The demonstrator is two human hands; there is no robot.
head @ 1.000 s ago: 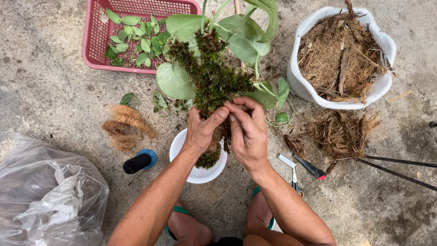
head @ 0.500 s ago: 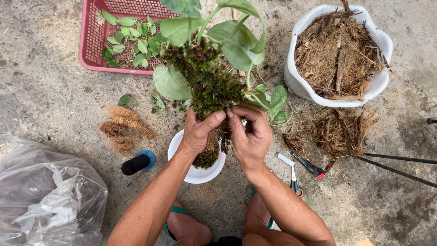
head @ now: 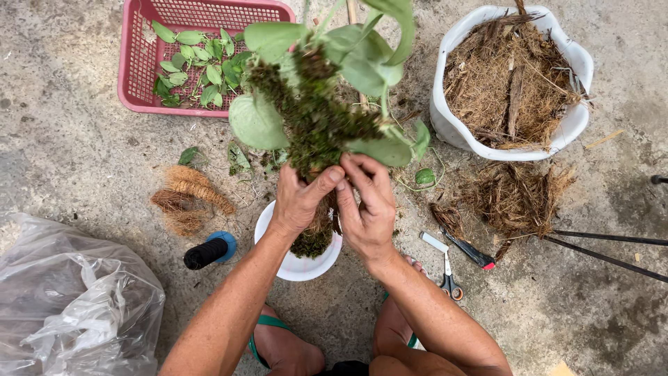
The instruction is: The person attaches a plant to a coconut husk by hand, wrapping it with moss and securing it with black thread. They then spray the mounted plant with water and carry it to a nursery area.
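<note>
Holding the mossy plant stem (head: 316, 129) upright over the small white pot (head: 300, 263), left hand (head: 300, 202) and right hand (head: 369, 205) both closed around its base, apparently seating it, with fibre in the white tub (head: 452, 122) probably not yet packed.

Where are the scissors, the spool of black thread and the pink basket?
scissors (head: 450, 273), head view, on the blades near the pivot.
spool of black thread (head: 206, 253), head view, on the black wound part.
pink basket (head: 129, 66), head view, on its left wall.
</note>
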